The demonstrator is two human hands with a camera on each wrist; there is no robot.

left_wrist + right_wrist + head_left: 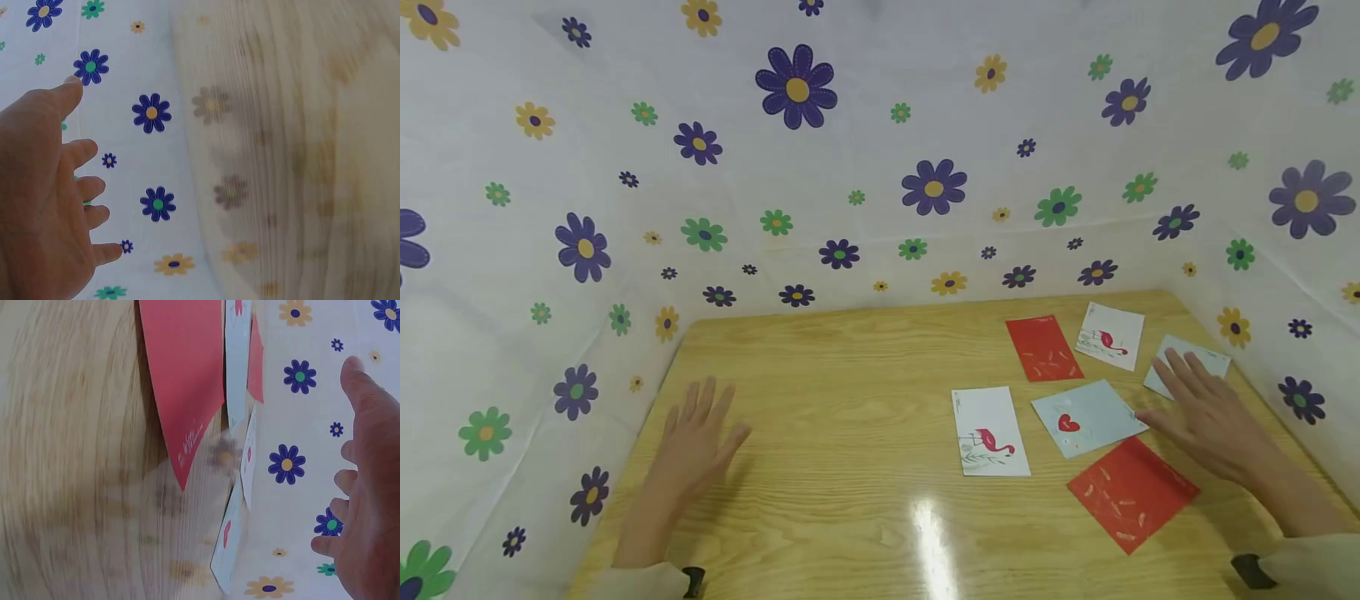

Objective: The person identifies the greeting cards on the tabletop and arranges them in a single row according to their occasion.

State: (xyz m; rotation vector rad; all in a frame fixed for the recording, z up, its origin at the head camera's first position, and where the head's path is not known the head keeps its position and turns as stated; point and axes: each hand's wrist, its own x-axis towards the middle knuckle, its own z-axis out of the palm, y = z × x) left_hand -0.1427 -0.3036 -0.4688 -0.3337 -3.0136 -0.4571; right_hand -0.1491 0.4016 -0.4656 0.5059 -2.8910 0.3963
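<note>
My left hand (695, 442) is held above the left side of the wooden table, fingers spread, holding nothing. On the right, my right hand (1210, 417) hovers with straight fingers over the cards and partly covers a pale blue card (1210, 358). Nearest to its thumb lies another pale blue card with a red heart (1093, 418). Below that is a red card (1133, 493), slightly overlapped or touching; I cannot tell which. A white flamingo card (991, 432) lies left of these. Farther back are a second red card (1043, 347) and a second white flamingo card (1110, 336).
The wooden table (820, 433) has a bright glare near its front. A white cloth with printed flowers (865, 150) walls the table at the back and both sides. Dark straps (1253, 572) show at the sleeve ends.
</note>
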